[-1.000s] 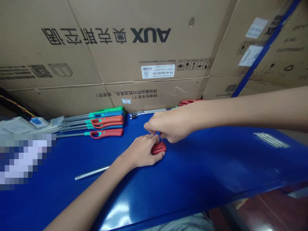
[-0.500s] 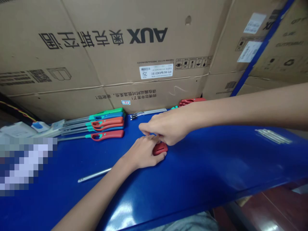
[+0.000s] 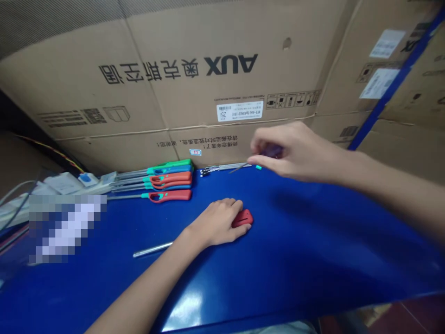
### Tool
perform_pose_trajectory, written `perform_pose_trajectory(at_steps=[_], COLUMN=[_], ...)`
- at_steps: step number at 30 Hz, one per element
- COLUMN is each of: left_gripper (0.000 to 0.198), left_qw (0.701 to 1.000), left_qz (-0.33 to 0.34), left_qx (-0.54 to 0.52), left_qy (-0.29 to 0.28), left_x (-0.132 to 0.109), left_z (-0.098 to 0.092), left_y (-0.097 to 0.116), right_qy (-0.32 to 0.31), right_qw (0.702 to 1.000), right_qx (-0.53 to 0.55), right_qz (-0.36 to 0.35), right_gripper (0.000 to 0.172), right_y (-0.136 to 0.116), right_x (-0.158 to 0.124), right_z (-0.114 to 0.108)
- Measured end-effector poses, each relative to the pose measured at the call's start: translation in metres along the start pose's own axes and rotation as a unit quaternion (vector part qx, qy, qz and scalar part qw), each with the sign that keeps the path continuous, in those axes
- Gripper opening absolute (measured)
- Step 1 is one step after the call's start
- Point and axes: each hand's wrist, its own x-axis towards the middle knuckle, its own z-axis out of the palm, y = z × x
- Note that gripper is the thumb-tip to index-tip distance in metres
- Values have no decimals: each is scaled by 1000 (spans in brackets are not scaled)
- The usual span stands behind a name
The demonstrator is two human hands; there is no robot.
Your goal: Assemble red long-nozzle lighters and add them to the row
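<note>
AUX is printed upside down in dark letters on the big cardboard box (image 3: 174, 106) behind the bench, with Chinese characters beside it and another line lower down. A white barcode label (image 3: 239, 110) marked 25 is stuck under the logo, and handling pictograms are printed to its right. A small sticker (image 3: 195, 151) is seen lower down; its digits cannot be read.

The red handle (image 3: 244, 217) is laid near the middle of the glossy blue table (image 3: 295, 250). It is covered by the left hand (image 3: 217, 223), whose fingers are loosely curled over it. A metal tube (image 3: 153, 249) is seen left of the wrist.

The right hand (image 3: 295, 150) is held up by the box, well apart from the handle, and is pinched shut on a small dark part (image 3: 273, 150), blurred. Long lighters (image 3: 168, 178) in green, blue and red are stacked at the box's foot, with loose metal rods (image 3: 225, 165) just beside them. A blue post (image 3: 392, 88) is seen between the boxes at right.
</note>
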Motion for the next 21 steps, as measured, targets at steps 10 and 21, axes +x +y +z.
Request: perform_pose_trajectory(at_steps=[10,21], left_gripper=[47,39], left_qw=[998,1000], left_qz=[-4,-20], left_qx=[62,11], left_qy=[26,11], left_x=[-2,-5], left_z=[-7,-14], left_y=[-4,-11], right_qy=[-36,-49], right_qw=[988,988], right_qx=[77,83], right_qz=[125,117], right_gripper=[12,19], right_y=[43,42], right_x=[-76,-79], right_z=[118,123])
